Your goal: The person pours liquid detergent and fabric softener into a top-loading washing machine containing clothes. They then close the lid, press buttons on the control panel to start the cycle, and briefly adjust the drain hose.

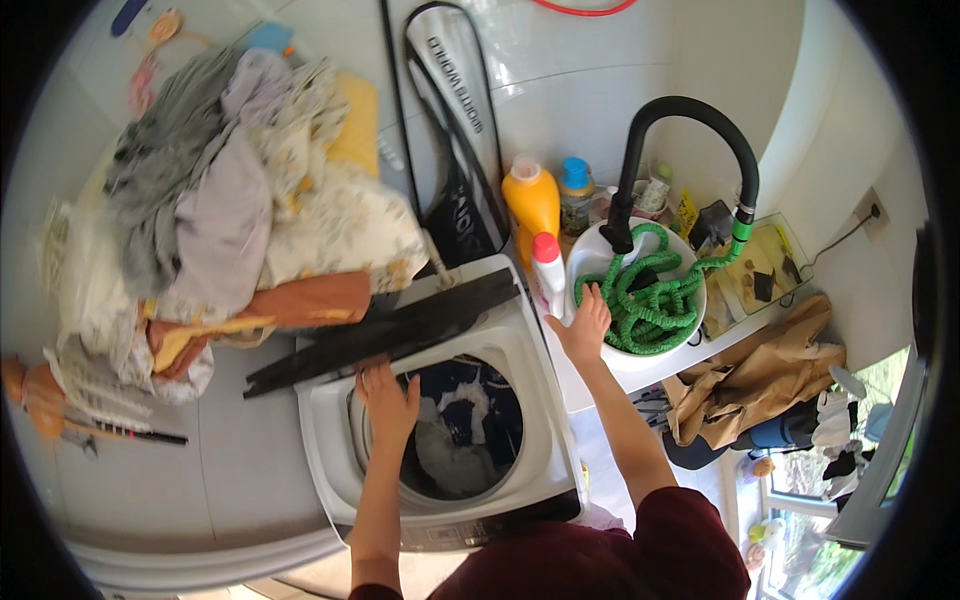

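A white top-loading washing machine [551, 450] stands before me with its dark folded lid [390, 326] raised. Inside the drum lie wet dark and pale clothes [457, 435]. My left hand [388, 397] is over the drum's left rim, fingertips against the lid's lower edge and thumb apart. To the right, my right hand [587, 326] is spread beside a white bottle with a red cap [549, 277]; whether it touches the bottle is unclear. Its fingers overlap the rim of a white basin [637, 361] holding a coiled green fabric-covered hose [652, 319].
Left of the machine is a heap of laundry [225, 202]. Behind it leans a black and silver racket bag [457, 120]. A yellow bottle [532, 195] and a blue-capped container [576, 187] stand by the basin. A black curved tube [694, 109] arches above. Brown paper [750, 375] lies right.
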`<state>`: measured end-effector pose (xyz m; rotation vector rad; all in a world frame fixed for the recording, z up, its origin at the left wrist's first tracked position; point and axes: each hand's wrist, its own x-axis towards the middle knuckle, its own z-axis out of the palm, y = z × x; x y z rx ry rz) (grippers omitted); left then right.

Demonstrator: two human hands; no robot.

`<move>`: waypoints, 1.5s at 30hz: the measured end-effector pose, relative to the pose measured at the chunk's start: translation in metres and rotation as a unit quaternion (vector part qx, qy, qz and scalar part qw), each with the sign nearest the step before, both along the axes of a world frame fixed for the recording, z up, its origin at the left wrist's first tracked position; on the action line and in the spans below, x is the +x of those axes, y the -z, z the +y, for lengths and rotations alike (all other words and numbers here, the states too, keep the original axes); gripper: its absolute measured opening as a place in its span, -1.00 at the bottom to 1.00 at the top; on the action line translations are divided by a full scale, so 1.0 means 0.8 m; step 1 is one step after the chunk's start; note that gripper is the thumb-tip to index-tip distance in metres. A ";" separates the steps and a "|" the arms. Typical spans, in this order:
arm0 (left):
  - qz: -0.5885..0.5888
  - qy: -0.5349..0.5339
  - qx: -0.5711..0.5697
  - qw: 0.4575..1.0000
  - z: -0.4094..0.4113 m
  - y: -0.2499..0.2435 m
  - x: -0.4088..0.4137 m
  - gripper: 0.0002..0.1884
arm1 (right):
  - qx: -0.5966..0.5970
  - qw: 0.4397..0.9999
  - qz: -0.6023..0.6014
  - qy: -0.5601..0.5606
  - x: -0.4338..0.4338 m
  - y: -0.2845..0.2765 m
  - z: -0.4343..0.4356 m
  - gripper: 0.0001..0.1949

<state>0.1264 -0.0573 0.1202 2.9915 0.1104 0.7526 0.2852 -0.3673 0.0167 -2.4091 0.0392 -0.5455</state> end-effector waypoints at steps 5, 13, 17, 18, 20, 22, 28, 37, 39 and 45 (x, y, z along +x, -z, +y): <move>-0.036 0.005 -0.034 0.999 0.008 0.009 -0.011 -0.46 | 0.108 0.983 -0.059 -0.134 -0.097 -0.037 -0.009 -0.30; 0.052 0.041 -0.195 0.979 -0.048 -0.054 -0.150 -0.56 | 0.124 0.930 -0.119 -0.324 -0.227 -0.140 -0.012 -0.45; 0.114 0.065 -0.226 0.965 -0.048 -0.033 -0.212 -0.54 | 0.087 0.939 -0.028 -0.331 -0.270 -0.127 -0.031 -0.43; 0.149 0.060 -0.219 0.962 -0.047 -0.025 -0.216 -0.52 | 0.075 0.937 -0.007 -0.342 -0.284 -0.123 -0.032 -0.42; 0.173 0.053 -0.240 0.954 -0.046 0.000 -0.221 -0.51 | 0.050 0.932 0.037 -0.357 -0.306 -0.113 -0.031 -0.41; 0.185 0.048 -0.244 0.951 -0.046 0.010 -0.219 -0.51 | -0.020 0.932 0.009 -0.362 -0.327 -0.107 -0.027 -0.55; 0.153 0.058 -0.227 0.960 -0.046 0.051 -0.223 -0.53 | -0.002 0.912 0.053 -0.407 -0.407 -0.083 -0.007 -0.62; 0.056 0.050 -0.329 0.941 -0.028 0.055 -0.235 -0.50 | -0.132 0.917 0.057 -0.372 -0.481 -0.065 0.033 -0.51; -0.032 0.026 -0.268 0.963 0.010 0.059 -0.253 -0.49 | -0.144 0.924 0.047 -0.351 -0.486 -0.059 0.037 -0.53; -0.041 -0.097 -0.188 0.977 0.130 0.074 -0.305 -0.55 | -0.153 0.928 0.016 -0.340 -0.491 -0.048 0.038 -0.55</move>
